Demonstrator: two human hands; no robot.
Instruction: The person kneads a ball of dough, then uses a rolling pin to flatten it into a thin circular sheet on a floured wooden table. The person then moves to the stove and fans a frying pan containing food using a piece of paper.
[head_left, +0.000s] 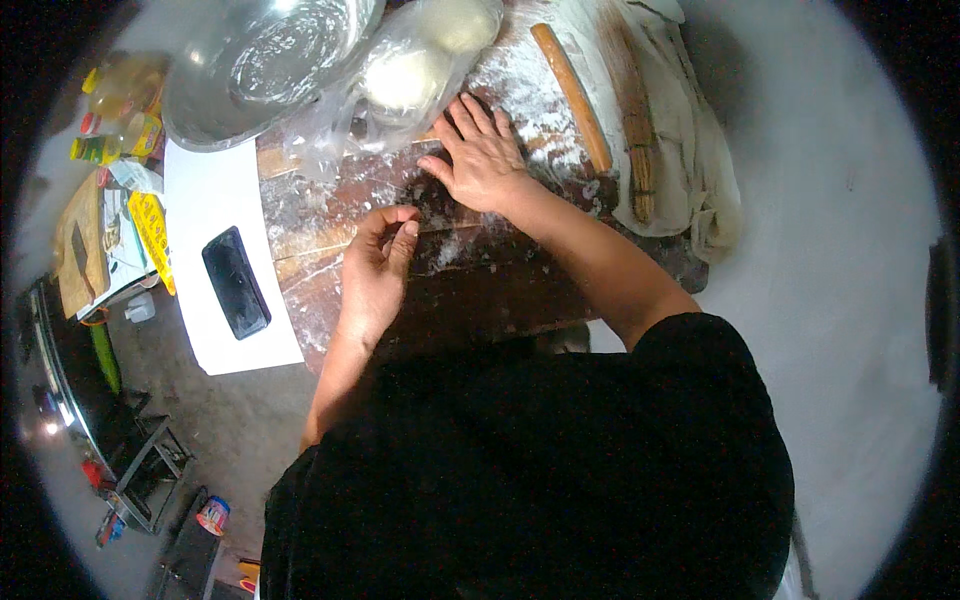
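My right hand (484, 161) lies palm down on the flour-dusted wooden table (495, 289), fingers spread, with nothing in it. Its fingertips are at the edge of a clear plastic bag or sheet (330, 135), which covers two pale rounded lumps, apparently dough (405, 79). Nearer to me, my left hand (379, 262) is curled just over the table, thumb and forefinger tips almost meeting. I see nothing between them. A short wooden rolling pin (574, 97) rests in the flour, to the right of my right hand.
A large metal basin (277, 67) stands at the back left. On a white board or sheet (191, 322) lies a black smartphone (236, 283). Beyond it are bottles (124, 112) and a knife on a wooden cutting board (79, 251). Cloth (675, 157) and a dark wooden stick (637, 150) lie right.
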